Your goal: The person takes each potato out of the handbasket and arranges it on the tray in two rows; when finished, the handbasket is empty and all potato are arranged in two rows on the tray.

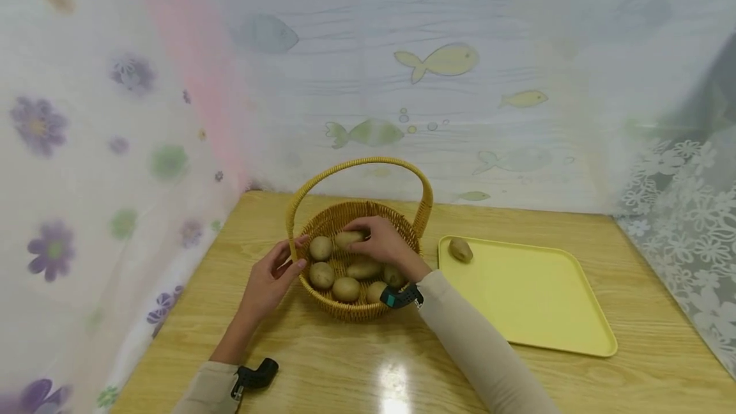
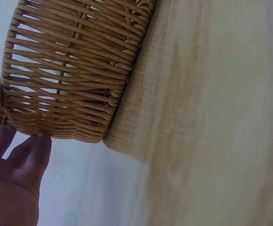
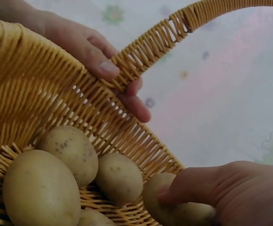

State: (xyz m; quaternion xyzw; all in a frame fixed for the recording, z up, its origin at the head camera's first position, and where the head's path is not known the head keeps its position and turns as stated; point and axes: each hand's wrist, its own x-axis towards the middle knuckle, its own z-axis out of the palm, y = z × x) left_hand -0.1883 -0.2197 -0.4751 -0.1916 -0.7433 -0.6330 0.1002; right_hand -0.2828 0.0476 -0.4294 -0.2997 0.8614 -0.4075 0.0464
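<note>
A round wicker basket (image 1: 355,313) with a tall arched handle stands on the table and contains several potatoes. My left hand (image 1: 268,285) grips its left rim at the foot of the handle; in the right wrist view the thumb (image 3: 109,67) lies on the handle's base and fingers show behind it. Inside the basket, my right hand (image 1: 381,241) pinches a potato (image 1: 347,239) near the back, the thumb pressed on it in the right wrist view. Other potatoes (image 1: 321,248) lie around it. The left wrist view shows the woven basket wall (image 2: 70,70) beside the left fingers.
To the right of the basket lies a yellow tray (image 1: 535,292) with one potato (image 1: 460,250) in its far left corner. The wooden table (image 1: 328,363) meets patterned curtains at the back and both sides. The arched handle (image 1: 368,160) rises over the basket.
</note>
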